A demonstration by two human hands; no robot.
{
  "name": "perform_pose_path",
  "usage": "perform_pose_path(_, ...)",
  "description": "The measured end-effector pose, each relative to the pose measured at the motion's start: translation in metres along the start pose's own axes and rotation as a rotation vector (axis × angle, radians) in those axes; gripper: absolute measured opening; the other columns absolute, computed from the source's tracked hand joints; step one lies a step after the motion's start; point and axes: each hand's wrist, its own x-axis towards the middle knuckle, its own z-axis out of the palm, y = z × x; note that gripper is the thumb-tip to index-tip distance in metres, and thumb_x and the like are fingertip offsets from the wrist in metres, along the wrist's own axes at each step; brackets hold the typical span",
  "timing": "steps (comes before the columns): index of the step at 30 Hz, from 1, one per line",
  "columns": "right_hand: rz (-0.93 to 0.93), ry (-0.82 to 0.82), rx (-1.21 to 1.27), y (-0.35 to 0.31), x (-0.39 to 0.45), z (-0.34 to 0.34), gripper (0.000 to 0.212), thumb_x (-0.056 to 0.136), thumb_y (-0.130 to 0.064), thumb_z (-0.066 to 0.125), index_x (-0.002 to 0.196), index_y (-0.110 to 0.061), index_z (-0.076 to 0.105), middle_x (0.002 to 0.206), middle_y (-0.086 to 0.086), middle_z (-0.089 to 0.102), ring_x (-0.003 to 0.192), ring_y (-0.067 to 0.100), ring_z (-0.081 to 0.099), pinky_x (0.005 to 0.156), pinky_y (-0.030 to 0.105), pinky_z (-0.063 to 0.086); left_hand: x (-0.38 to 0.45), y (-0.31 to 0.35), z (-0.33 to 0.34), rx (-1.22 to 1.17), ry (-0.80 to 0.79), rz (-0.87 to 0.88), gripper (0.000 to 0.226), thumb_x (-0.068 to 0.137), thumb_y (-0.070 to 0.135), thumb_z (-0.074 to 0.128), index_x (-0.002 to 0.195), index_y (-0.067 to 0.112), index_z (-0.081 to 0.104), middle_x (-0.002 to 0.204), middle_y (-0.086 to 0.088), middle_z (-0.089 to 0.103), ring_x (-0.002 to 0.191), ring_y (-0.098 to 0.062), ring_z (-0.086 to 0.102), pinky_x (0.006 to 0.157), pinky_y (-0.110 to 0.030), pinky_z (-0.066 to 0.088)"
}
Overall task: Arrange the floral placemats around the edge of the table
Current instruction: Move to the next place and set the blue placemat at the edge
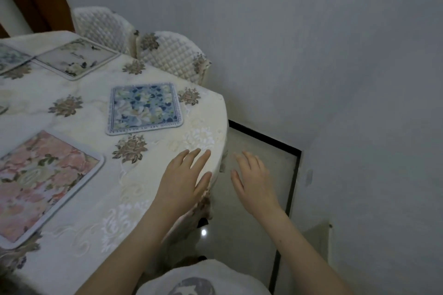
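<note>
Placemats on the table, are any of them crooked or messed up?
Nothing looks damaged. The blue placemat and pink placemat lie flat, apart. Only the two far mats meet at a corner.

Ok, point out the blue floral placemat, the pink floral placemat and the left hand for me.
blue floral placemat [145,108], head view, centre of its flower print.
pink floral placemat [40,182], head view, middle of its pink print.
left hand [184,179], head view, back of the hand.

Empty hands [184,179] [251,179]; placemats [145,108] on table [211,112]
</note>
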Motion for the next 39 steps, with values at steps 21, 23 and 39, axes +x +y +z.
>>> perform_pose_path(21,-0.406,-0.32,0.098,0.102,0.269,0.052,0.041,0.097,-0.028,0.044,0.135,-0.012,0.045,0.144,0.014,0.043,0.131,0.03,0.04,0.106,0.045,0.035,0.178,-0.017,0.041,0.029,0.12,-0.566,0.05,0.096,0.041,0.038,0.142,0.021,0.036,0.145,-0.007,0.045,0.133,-0.028,0.038,0.11,-0.043,0.035)
perform_pose_path(23,-0.464,-0.333,0.112,0.106,0.295,0.052,0.04,0.096,-0.026,0.046,0.134,-0.011,0.047,0.143,0.014,0.044,0.13,0.03,0.041,0.106,0.045,0.035,0.193,-0.014,0.043,0.044,0.156,-0.624,0.05,0.096,0.043,0.037,0.142,0.022,0.036,0.144,-0.005,0.045,0.133,-0.026,0.039,0.11,-0.041,0.035)
perform_pose_path(39,-0.822,-0.479,0.141,0.031,0.397,0.127,0.039,0.098,-0.028,0.042,0.133,-0.011,0.046,0.143,0.012,0.045,0.132,0.028,0.039,0.107,0.044,0.034,0.226,-0.096,0.036,0.115,0.138,-0.723,0.054,0.088,0.045,0.056,0.136,0.023,0.043,0.135,-0.005,0.054,0.126,-0.027,0.047,0.1,-0.041,0.044)
